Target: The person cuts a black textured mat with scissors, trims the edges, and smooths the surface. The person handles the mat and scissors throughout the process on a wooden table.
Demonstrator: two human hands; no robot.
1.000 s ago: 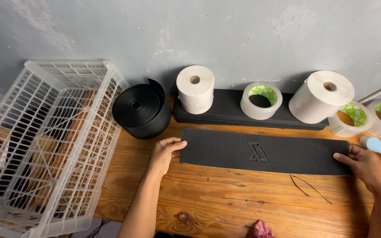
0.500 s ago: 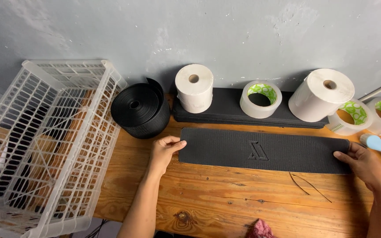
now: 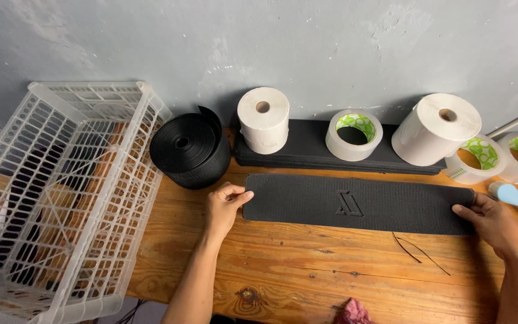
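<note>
Long black foam strip (image 3: 355,204) is lying flat across the wooden tabletop (image 3: 307,270), its long edges running parallel to the wall. Left hand (image 3: 223,207) is pinching the strip's left end, fingers (image 3: 238,197) curled narrow around that edge. Right hand (image 3: 496,225) is gripping the right end, fingers closed onto the corner. Behind the strip, a dark foam stack (image 3: 313,147) is carrying two white paper rolls (image 3: 263,120) and a tape roll (image 3: 354,135). A black coiled band (image 3: 190,150) is sitting just beside the strip's left corner. White plastic basket (image 3: 61,198) is crowding the tabletop's left edge. Bare wood is lying open along the near edge.
</note>
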